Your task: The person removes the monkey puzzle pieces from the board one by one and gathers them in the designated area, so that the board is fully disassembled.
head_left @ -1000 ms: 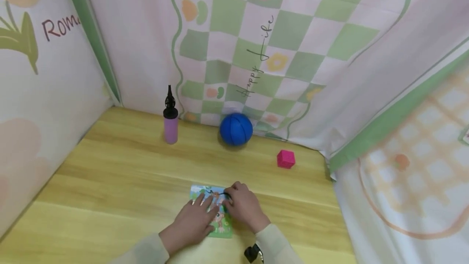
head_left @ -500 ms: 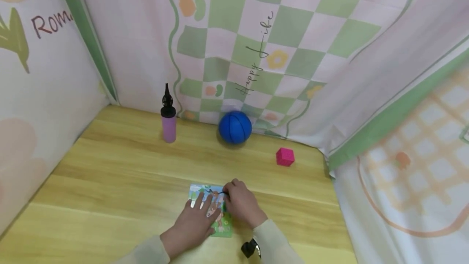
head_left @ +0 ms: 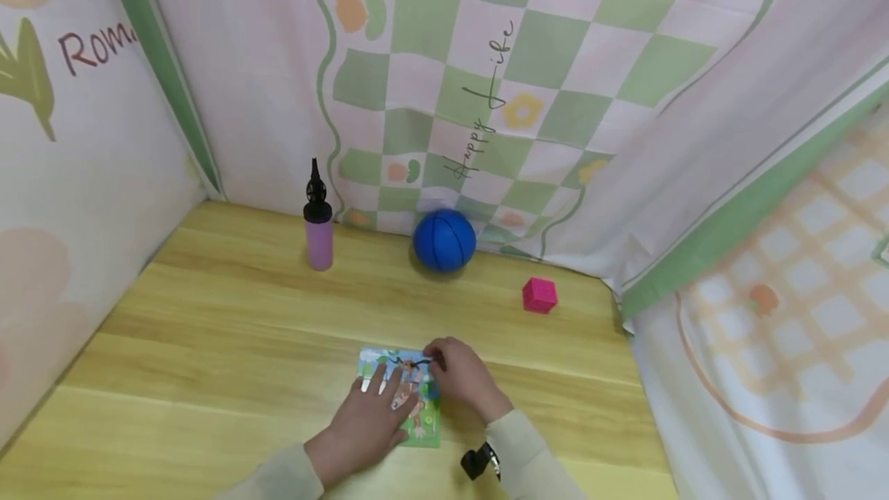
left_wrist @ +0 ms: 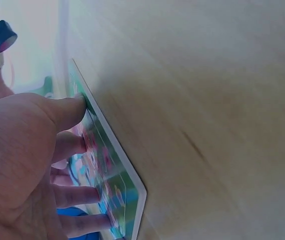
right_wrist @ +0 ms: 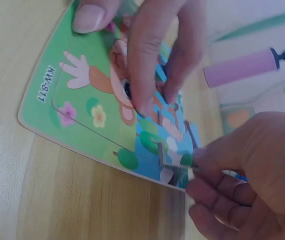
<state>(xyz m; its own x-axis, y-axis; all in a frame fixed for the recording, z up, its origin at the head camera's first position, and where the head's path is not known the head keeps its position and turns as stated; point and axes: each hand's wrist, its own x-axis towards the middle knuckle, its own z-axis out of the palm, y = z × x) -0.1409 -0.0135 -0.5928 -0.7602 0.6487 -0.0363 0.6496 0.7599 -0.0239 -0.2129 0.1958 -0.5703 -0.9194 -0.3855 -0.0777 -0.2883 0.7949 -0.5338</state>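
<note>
A flat jigsaw puzzle board (head_left: 430, 434) with a cartoon animal, flowers and "KW-811" printed on it lies on the table. My left hand (head_left: 364, 423) rests on it with fingers spread and straight; the left wrist view shows the fingertips (left_wrist: 102, 220) on the board's face. At the board's far right corner, my right hand (head_left: 468, 380) pinches a small puzzle piece (right_wrist: 175, 161) between thumb and fingers. That piece is tilted, one edge raised above the picture. The right fingers partly cover it, and the left fingers hide the middle of the picture.
Behind the board stand a purple hand pump (head_left: 319, 241) with a black top, a blue ball (head_left: 444, 241) and a pink cube (head_left: 539, 295). Patterned curtains (head_left: 451, 99) hang along the back and sides of the wooden table (head_left: 208, 346).
My right hand has shifted slightly right at the far corner, and more of the board's right edge shows. The left hand stays in place. The head view has moved slightly.
</note>
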